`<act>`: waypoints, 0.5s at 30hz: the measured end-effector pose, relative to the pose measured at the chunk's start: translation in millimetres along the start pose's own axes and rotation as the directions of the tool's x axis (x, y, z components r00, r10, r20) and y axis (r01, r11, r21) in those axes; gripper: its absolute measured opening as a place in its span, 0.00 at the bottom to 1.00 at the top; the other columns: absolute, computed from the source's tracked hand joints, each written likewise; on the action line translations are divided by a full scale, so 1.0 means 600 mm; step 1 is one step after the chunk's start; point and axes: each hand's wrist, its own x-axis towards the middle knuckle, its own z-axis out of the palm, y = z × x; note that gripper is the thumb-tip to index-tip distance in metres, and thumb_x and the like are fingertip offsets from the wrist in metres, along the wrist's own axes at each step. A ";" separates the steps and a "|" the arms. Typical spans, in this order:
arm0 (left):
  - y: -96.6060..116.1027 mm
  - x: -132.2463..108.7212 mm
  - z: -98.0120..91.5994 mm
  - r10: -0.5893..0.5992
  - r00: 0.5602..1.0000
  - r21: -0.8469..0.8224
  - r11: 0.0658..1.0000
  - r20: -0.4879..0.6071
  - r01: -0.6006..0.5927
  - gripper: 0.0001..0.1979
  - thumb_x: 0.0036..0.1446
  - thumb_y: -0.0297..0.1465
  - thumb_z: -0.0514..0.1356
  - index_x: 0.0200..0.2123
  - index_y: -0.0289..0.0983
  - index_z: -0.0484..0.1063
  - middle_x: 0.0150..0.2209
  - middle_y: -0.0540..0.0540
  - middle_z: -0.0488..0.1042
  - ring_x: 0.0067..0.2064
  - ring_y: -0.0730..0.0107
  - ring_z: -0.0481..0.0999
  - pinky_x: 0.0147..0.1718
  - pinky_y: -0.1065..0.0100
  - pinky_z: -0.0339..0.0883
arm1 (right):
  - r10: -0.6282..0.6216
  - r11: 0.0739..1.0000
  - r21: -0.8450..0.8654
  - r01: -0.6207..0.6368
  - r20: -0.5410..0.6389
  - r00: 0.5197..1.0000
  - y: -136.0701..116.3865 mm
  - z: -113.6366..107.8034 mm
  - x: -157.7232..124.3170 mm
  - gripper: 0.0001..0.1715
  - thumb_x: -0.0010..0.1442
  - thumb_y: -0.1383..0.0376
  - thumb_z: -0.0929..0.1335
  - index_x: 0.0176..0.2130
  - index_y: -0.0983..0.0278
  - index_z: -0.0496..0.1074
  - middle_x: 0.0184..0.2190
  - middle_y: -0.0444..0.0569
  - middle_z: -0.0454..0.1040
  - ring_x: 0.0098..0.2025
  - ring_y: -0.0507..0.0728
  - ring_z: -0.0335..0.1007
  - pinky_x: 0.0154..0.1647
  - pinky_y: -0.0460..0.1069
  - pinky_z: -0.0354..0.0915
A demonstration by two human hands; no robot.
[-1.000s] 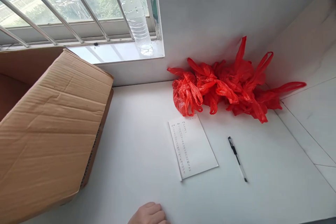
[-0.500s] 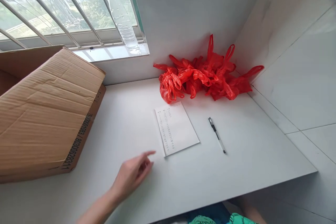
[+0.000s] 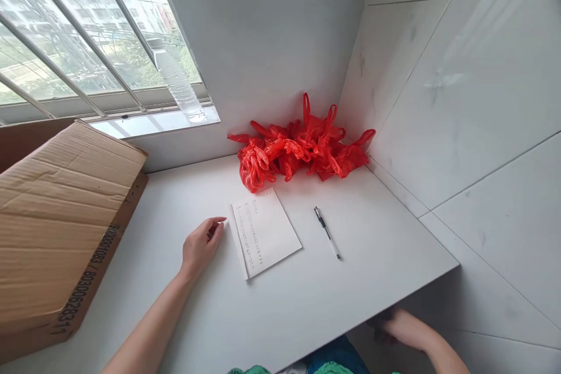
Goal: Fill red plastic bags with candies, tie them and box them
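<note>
Reached left hand (image 3: 202,243) across the bench (image 3: 307,304) to just beside the notepad (image 3: 267,231), fingers open, empty. Cannot tell right hand (image 3: 397,327) state below front edge.

White notepad (image 3: 267,232) — flat, apparently handwritten.

White table (image 3: 350,286) beneath barred window (image 3: 65,47), beside tiled wall (image 3: 460,99).

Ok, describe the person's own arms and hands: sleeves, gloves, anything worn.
Neither arm shows a sleeve, glove, watch or bracelet; both are bare as far as the frame reaches. The left hand wears no visible ring. The right hand is in shadow, too dim to check. Green and blue clothing shows at the bottom edge.
</note>
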 end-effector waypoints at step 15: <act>-0.020 -0.022 -0.001 0.043 0.996 -0.167 0.986 0.080 -0.029 0.13 0.62 0.38 0.53 0.45 0.46 0.73 0.35 0.53 0.76 0.34 0.71 0.73 0.33 0.69 0.62 | -0.822 0.498 -0.497 0.711 -0.009 0.569 -0.557 0.096 0.029 0.17 0.66 0.54 0.65 0.47 0.58 0.76 0.47 0.48 0.78 0.46 0.55 0.75 0.46 0.48 0.68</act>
